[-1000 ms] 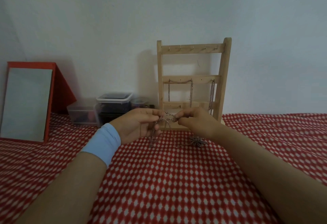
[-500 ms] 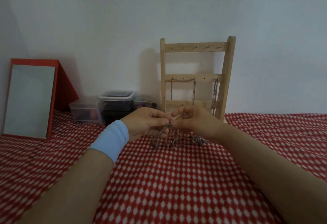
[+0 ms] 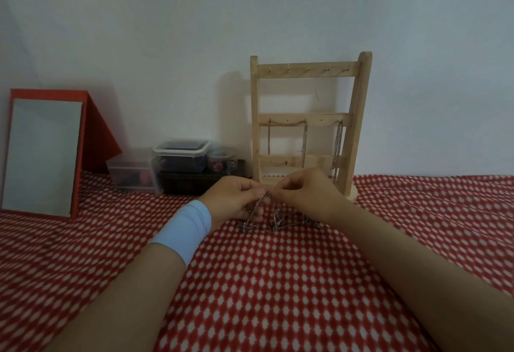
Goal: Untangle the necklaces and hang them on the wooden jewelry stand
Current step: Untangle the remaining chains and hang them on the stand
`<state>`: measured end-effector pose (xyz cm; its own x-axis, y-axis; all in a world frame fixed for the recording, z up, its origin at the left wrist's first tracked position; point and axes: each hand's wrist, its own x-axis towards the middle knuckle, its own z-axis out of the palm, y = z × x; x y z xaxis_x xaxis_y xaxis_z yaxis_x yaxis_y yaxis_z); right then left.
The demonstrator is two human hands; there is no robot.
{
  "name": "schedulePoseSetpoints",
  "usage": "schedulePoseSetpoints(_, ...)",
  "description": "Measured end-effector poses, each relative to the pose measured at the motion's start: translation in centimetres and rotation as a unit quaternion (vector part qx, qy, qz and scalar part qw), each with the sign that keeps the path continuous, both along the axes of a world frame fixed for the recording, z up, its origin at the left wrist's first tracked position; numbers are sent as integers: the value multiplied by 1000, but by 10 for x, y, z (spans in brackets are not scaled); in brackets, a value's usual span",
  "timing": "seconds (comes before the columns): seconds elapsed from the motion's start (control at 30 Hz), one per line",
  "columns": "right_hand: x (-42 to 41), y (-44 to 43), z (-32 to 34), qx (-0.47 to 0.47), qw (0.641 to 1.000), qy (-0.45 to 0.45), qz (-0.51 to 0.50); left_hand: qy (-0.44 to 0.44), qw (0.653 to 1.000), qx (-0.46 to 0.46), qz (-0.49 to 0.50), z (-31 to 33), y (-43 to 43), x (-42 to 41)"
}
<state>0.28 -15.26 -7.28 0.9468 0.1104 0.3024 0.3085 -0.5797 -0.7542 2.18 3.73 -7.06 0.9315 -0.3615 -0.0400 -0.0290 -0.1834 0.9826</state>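
The tangle of thin silver-toned chain necklaces (image 3: 274, 219) sits at the centre of the view, most of it lying heaped on the red cloth with white diamond print (image 3: 278, 282), one strand rising to the fingertips. A second ago more of the chain hung free in the air with a flower-shaped pendant dangling; now the heap has sunk onto the cloth and the hands have drawn closer, which suggests the knot is being picked at rather than pulled.

The left hand (image 3: 236, 198), at 9 o'clock of the tangle and wearing a pale blue wristband (image 3: 183, 229), and the right hand (image 3: 306, 194), at 3 o'clock, meet fingertip to fingertip, both pinching the chain.

At 12 o'clock stands the pale wooden ladder-shaped jewelry stand (image 3: 308, 126), chains already on its middle rail.
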Motion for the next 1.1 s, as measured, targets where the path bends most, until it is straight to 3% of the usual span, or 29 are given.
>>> schedulePoseSetpoints(0.4,-2,-1,-4,41,998,46,1,-184,977,98,43,-12,-12,-6)
schedulePoseSetpoints(0.57,-4,1,-4,14,998,55,6,-189,979,75,23,-17,-10,-4)
schedulePoseSetpoints(0.77,-6,1,-3,-10,997,60,46,-189,979,41,65,-20,-9,-3)
schedulePoseSetpoints(0.93,-8,0,0,13,996,57,60,-267,956,70,103,-22,-10,-7)
schedulePoseSetpoints(1.1,-12,-4,4,83,989,108,54,-239,960,26,144,-18,-6,-9)
